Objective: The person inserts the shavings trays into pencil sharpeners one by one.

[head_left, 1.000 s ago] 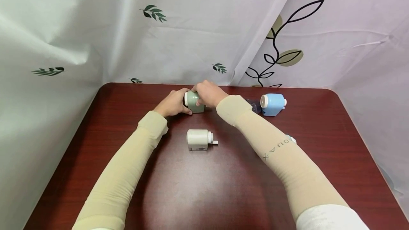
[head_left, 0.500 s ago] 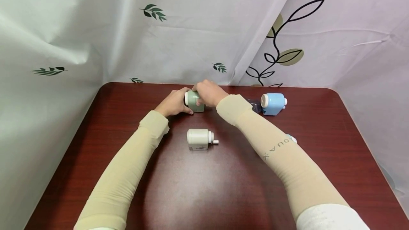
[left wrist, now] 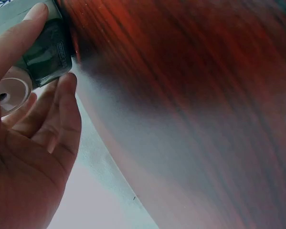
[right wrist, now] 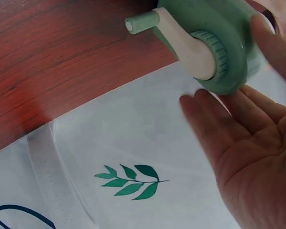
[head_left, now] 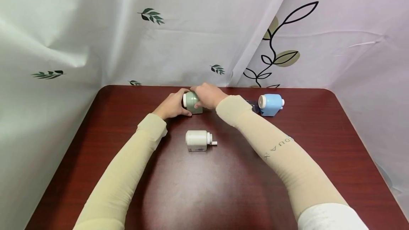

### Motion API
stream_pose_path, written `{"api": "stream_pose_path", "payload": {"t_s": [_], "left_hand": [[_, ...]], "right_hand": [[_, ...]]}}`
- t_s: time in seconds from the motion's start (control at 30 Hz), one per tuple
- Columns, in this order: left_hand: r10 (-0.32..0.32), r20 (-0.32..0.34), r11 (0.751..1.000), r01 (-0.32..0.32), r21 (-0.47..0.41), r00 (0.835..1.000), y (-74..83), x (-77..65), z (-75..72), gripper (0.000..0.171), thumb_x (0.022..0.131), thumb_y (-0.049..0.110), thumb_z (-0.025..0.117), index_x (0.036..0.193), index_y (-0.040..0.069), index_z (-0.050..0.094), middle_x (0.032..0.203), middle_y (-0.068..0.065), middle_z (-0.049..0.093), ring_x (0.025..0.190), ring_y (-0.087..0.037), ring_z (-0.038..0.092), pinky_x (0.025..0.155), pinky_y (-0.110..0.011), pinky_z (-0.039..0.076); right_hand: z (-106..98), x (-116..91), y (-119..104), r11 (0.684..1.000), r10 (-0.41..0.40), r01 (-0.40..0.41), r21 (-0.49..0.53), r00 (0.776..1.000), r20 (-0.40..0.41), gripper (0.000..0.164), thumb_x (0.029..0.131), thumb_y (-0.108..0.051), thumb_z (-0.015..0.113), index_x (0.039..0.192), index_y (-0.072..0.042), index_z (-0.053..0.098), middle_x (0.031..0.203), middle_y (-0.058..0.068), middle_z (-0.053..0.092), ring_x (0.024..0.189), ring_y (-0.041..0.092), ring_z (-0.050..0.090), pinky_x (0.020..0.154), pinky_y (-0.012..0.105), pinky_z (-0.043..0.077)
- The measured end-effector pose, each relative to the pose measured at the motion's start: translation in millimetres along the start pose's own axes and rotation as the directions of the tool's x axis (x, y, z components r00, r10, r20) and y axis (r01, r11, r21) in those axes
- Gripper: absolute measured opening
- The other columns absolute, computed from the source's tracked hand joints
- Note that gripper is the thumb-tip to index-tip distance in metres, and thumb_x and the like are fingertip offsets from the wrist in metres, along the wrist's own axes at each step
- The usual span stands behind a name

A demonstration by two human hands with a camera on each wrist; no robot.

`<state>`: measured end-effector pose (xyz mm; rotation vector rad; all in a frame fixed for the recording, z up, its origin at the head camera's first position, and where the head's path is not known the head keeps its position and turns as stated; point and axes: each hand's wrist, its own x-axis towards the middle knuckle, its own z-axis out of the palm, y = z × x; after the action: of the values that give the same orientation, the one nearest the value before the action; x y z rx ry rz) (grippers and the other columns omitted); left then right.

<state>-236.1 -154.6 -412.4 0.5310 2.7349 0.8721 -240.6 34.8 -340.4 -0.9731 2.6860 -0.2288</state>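
Note:
A green pencil sharpener (head_left: 191, 103) lies on its side at the far middle of the red-brown table (head_left: 223, 187). My left hand (head_left: 177, 104) grips its white front end, with thumb and fingers curled round the body (left wrist: 43, 56). My right hand (head_left: 202, 97) wraps over the other end. In the right wrist view its thumb lies on the green body (right wrist: 214, 33) and its fingers (right wrist: 205, 119) reach past the cream crank (right wrist: 181, 38). The crank's green handle (right wrist: 142, 23) sticks out free.
A white sharpener (head_left: 198, 140) lies on its side nearer to me, its crank pointing right. A blue sharpener (head_left: 271, 104) stands at the far right, with a dark object (head_left: 255, 106) beside it behind my right forearm. Leaf-print curtains close in the table's far and side edges.
Both hands stay on the green sharpener in the same spot. The head view has shifted slightly, and my right hand sits a little flatter over it.

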Motion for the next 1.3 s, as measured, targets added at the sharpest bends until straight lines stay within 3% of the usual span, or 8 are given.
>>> {"api": "stream_pose_path", "payload": {"t_s": [0.17, 0.37, 0.57, 0.73, 0.87, 1.1, 1.3], "left_hand": [[0.007, -0.013, 1.0, -0.007, -0.01, 1.0, 2.2, -3.2, -4.4, 0.101, 0.071, 0.025, 0.094, 0.15, 0.006, 0.034, 0.136, -0.018, 0.055, 0.12, -0.033, 0.055, 0.104, -0.048, 0.043], [0.023, -0.064, 1.0, -0.022, 0.021, 0.998, 13.6, -3.8, -18.6, 0.107, 0.069, 0.034, 0.094, 0.154, 0.007, 0.034, 0.152, -0.014, 0.042, 0.138, -0.033, 0.041, 0.112, -0.052, 0.034], [0.081, -0.114, 0.994, -0.071, 0.088, 0.99, 49.5, -0.2, -28.8, 0.102, 0.07, 0.039, 0.093, 0.152, 0.012, 0.039, 0.154, -0.01, 0.04, 0.141, -0.033, 0.033, 0.112, -0.057, 0.023], [0.157, -0.124, 0.976, -0.135, 0.172, 0.98, 87.8, 8.1, -32.7, 0.095, 0.073, 0.041, 0.091, 0.15, 0.014, 0.042, 0.153, -0.01, 0.039, 0.142, -0.031, 0.03, 0.112, -0.054, 0.02], [0.199, -0.07, 0.954, -0.177, 0.243, 0.978, 119.9, 17.8, -33.1, 0.089, 0.076, 0.043, 0.088, 0.149, 0.016, 0.044, 0.152, -0.007, 0.041, 0.143, -0.03, 0.029, 0.114, -0.051, 0.019], [0.171, 0.117, 0.931, -0.199, 0.305, 0.978, 172.4, 42.5, -20.2, 0.09, 0.079, 0.039, 0.087, 0.152, 0.016, 0.04, 0.155, -0.006, 0.039, 0.144, -0.027, 0.032, 0.116, -0.045, 0.024], [0.152, 0.18, 0.905, -0.21, 0.369, 0.972, 197.2, 65.5, -0.5, 0.089, 0.08, 0.038, 0.086, 0.151, 0.013, 0.04, 0.151, -0.005, 0.044, 0.138, -0.026, 0.042, 0.113, -0.039, 0.034]], "right_hand": [[-15, -15, 5, 1.0, 0.024, -0.024, -0.01, 1.0, 0.004, 0.073, 0.092, -0.032, 0.075, 0.15, -0.002, 0.043, 0.137, 0.014, 0.06, 0.119, 0.027, 0.06, 0.099, 0.038, 0.05], [-39, -36, 20, 0.995, 0.082, -0.081, -0.051, 0.996, 0.024, 0.066, 0.098, -0.032, 0.068, 0.153, -0.006, 0.041, 0.146, 0.015, 0.053, 0.131, 0.032, 0.052, 0.105, 0.044, 0.045], [-56, -61, 50, 0.991, 0.127, -0.124, -0.057, 0.991, 0.05, 0.059, 0.097, -0.026, 0.069, 0.147, -0.002, 0.048, 0.141, 0.019, 0.056, 0.13, 0.036, 0.052, 0.106, 0.048, 0.043], [-65, -90, 79, 0.985, 0.17, -0.166, -0.055, 0.983, 0.07, 0.055, 0.095, -0.022, 0.072, 0.141, 0.002, 0.053, 0.137, 0.024, 0.058, 0.127, 0.041, 0.052, 0.104, 0.052, 0.043], [-66, -111, 102, 0.979, 0.2, -0.196, -0.049, 0.976, 0.087, 0.058, 0.092, -0.019, 0.074, 0.139, 0.007, 0.053, 0.134, 0.029, 0.058, 0.123, 0.046, 0.054, 0.101, 0.054, 0.045], [-55, -134, 132, 0.962, 0.272, -0.265, -0.07, 0.955, 0.115, 0.066, 0.081, -0.019, 0.084, 0.136, 0.007, 0.056, 0.128, 0.033, 0.059, 0.116, 0.046, 0.058, 0.095, 0.054, 0.048], [-45, -139, 147, 0.953, 0.3, -0.292, -0.082, 0.947, 0.116, 0.07, 0.075, -0.02, 0.089, 0.132, 0.007, 0.058, 0.126, 0.032, 0.06, 0.113, 0.045, 0.058, 0.093, 0.055, 0.049]]}}
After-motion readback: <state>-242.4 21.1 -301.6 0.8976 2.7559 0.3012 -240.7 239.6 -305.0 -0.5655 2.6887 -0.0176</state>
